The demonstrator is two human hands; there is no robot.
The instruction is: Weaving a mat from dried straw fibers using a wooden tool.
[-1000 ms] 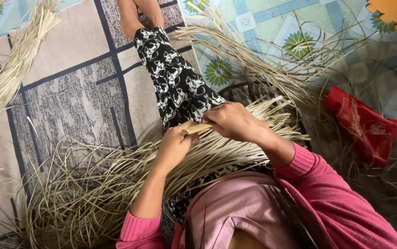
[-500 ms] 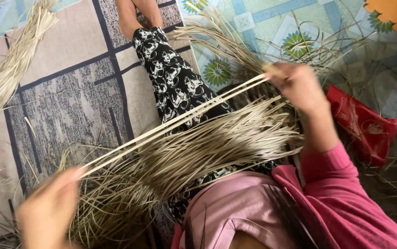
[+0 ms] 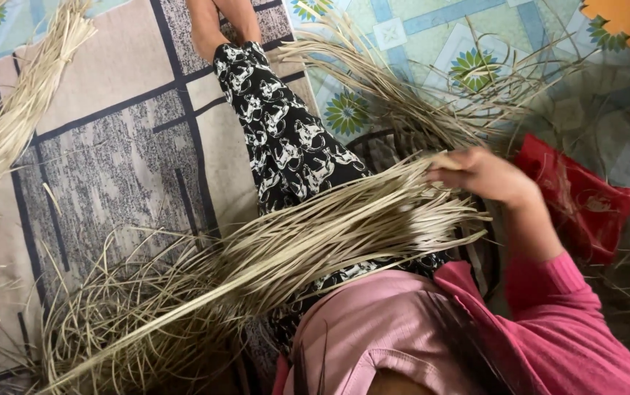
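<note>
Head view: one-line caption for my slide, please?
Right hand grips one end of a pale dried-straw bundle lying across a patterned-trousered lap above floor mats.

Dry, matt, fibrous plant strips (image 3: 315, 241), pale straw in colour, lie across printed black-and-white cloth trousers (image 3: 286, 146). Soft pink knit sleeve (image 3: 549, 292). Patterned floor mat (image 3: 110, 146), smooth with slight sheen. Crinkled glossy red plastic bag (image 3: 586, 197).

Bare mat (image 3: 110, 139) lies open leftward; the strip bundle (image 3: 315, 234) crosses the lap; a red bag (image 3: 586, 197) blocks the right.
</note>
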